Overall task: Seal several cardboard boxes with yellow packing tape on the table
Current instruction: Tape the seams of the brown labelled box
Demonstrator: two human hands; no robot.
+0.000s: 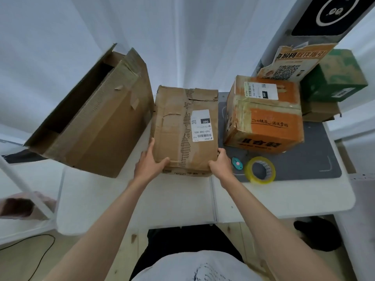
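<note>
- The person stands at the near edge of a white table (178, 199), with both bare forearms stretched forward over it.
- The left hand (149, 164) holds the near left corner of a worn brown cardboard box with a white shipping label (185, 130). The thumb lies on the top face and the fingers go up along the left side, close together and only lightly bent.
- The right hand (220, 164) holds the near right corner of the same box. The thumb rests on the top edge and the fingers wrap round the right side; how they lie there I cannot tell, because the box hides them.
- This box lies flat in the middle of the table, its top paper torn along the centre so the corrugated layer shows.
- Just right of the right hand, a small teal oval cutter with a pink spot (237, 163) lies on a grey desk mat (316, 161).
- Beside it on the mat stands a roll of yellow packing tape (260, 169), tilted, apart from both hands.
- On the left, a large open brown cardboard box (101, 122) stands on the table edge.
- Further right on the mat sits an orange printed cardboard box (265, 116) with a white label.
- Behind it, at the far right corner, a green cardboard box (334, 78) rests on a smaller brown box (320, 112), next to a torn orange card with a QR code (294, 63).
</note>
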